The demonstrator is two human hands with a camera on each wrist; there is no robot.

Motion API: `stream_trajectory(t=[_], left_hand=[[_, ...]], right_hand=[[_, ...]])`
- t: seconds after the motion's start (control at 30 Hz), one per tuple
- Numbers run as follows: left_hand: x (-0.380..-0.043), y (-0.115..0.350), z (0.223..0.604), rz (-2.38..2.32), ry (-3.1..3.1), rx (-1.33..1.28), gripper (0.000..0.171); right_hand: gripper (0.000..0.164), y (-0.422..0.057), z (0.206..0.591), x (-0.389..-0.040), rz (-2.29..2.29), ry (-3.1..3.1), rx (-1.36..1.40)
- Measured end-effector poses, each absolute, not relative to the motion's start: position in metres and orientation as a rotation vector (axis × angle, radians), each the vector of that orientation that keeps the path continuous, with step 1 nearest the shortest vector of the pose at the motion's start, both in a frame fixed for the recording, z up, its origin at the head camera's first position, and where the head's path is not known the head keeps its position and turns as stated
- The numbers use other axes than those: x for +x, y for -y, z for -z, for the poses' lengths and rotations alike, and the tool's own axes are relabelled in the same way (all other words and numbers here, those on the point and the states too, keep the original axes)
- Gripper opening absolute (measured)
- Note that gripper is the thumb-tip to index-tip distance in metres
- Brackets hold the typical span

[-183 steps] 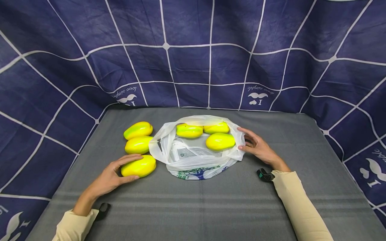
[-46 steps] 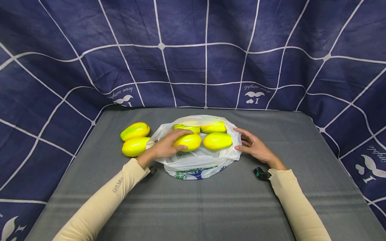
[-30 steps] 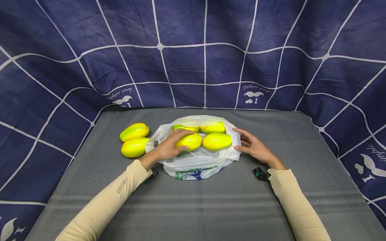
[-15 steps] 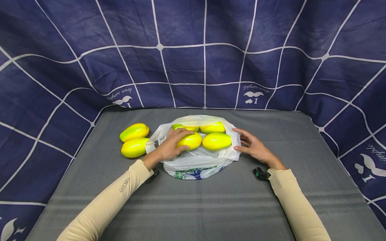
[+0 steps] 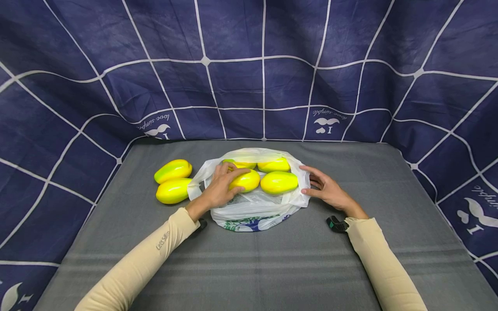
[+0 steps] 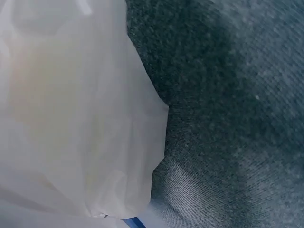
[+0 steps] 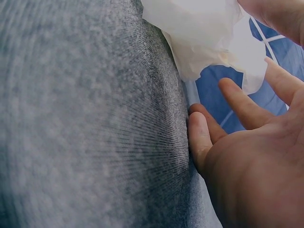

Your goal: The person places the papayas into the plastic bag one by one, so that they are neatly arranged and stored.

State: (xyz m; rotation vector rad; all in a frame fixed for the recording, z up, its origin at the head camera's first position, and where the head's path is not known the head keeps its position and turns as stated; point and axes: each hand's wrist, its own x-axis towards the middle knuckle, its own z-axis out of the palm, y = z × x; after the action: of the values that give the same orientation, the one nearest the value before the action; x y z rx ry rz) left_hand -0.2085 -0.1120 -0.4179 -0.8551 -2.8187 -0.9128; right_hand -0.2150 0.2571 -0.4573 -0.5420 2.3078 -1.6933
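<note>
A white plastic bag (image 5: 249, 211) lies with its mouth wide on the grey cloth. Inside, my left hand (image 5: 223, 185) holds the left end of a yellow mango (image 5: 250, 180), thumb low on its side and a finger over the top. Another mango (image 5: 279, 182) lies just right of it, with two more mangoes (image 5: 274, 164) behind, partly covered by the bag's rim. My right hand (image 5: 330, 192) grips the bag's right rim between thumb and index finger. In the right wrist view, the other fingers (image 7: 244, 107) are spread below the bag. The left wrist view shows only bag and cloth.
Two yellow-green mangoes, a rear one (image 5: 173, 171) and a front one (image 5: 173, 191), lie on the cloth left of the bag; the front one is at the bag's edge. A dark blue checked curtain (image 5: 241, 82) stands behind and at both sides.
The left hand has carried the mango from the cloth at the left into the bag, beside the others. In the last second it has barely moved. The right hand keeps its place at the rim.
</note>
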Motion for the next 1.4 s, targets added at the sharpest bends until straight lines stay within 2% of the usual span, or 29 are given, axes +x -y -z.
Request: stream_trajectory(t=[0.77,1.4], left_hand=[[-0.211,0.111,0.421,0.947,2.829,-0.825,0.054],[-0.204,0.117,0.409,0.963,2.766,-0.857,0.053]], right_hand=[[0.078,-0.258,0.458,-0.216,1.681,-2.312,-0.542],[0.078,-0.257,0.457,-0.215,1.687,-2.307,-0.545]])
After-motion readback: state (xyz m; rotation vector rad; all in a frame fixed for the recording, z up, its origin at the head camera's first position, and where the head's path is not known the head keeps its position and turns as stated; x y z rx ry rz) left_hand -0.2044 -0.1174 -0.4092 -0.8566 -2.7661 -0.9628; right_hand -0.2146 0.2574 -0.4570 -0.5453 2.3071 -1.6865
